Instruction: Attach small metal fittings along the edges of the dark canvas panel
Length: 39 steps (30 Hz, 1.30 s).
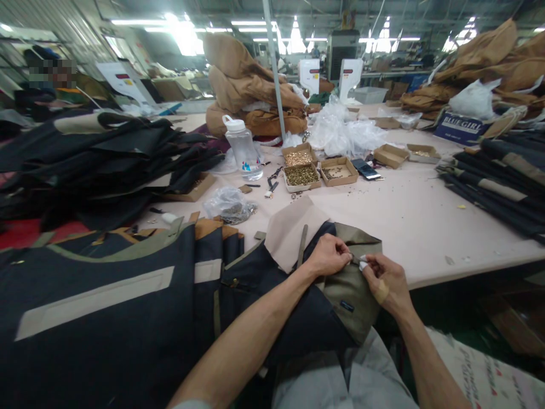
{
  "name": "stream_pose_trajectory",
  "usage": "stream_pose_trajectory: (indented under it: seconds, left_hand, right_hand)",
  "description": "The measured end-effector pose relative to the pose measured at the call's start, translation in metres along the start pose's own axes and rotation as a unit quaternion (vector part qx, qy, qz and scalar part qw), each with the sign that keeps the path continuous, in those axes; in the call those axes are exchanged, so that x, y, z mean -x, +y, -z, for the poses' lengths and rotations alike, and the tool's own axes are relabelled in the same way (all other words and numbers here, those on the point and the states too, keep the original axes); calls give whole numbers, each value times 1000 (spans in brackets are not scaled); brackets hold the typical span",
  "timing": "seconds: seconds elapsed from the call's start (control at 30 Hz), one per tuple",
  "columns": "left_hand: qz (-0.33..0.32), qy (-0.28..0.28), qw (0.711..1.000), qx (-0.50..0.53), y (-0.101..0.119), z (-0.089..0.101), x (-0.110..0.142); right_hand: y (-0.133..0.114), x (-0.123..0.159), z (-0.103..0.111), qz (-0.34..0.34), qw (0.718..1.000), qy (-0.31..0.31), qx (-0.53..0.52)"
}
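A navy and olive cloth piece (353, 284) with a small dark label lies over the table's front edge, before my body. My left hand (330, 254) is closed in a pinch on a fold of it. Close by on the right, my right hand (385, 278) pinches the same olive cloth, and a short dark strip of it spans the fingertips. Something white shows at my right fingertips; whether it is tape or a scrap I cannot tell. A tan patch sits on the back of this hand near the thumb. A beige cloth flap (293, 233) rises behind my left hand.
Navy aprons (97, 329) lie stacked at left, beside a dark cloth pile (106, 150). Boxes of small metal parts (301, 177), a phone (367, 169) and a clear bottle (243, 149) stand behind. More folded dark cloth (502, 176) is at right. A person sits far left.
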<state>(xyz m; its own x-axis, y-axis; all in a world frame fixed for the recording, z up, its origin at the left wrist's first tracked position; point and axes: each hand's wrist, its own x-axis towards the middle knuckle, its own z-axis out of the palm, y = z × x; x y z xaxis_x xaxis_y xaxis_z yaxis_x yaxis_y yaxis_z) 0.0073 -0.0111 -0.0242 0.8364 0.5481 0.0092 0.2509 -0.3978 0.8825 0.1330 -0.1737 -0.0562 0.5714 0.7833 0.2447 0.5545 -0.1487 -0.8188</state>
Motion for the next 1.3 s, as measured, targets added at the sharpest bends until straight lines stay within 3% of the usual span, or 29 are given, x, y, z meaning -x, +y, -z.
stream_pose_trajectory:
  seconds: [0.5,0.8,1.0,1.13,1.3]
  left_hand:
    - [21,6,1000,-5,-9,-2,-1]
    - [2,36,999,-20,-4,-5,2]
    - [-2,42,999,-21,-5,-6,2]
    - [-20,49,998,-26,-7,-7,3]
    - [-40,70,996,-40,-8,-11,4]
  right_hand:
    - [-6,-12,-2,23,996,-52,66]
    - [-7,-15,-1,-91,991,-91,46]
    - [-12,-17,0,-121,985,-115,35]
    - [-17,-18,-3,-130,985,-107,49]
    - [-25,-14,-14,-124,985,-51,107]
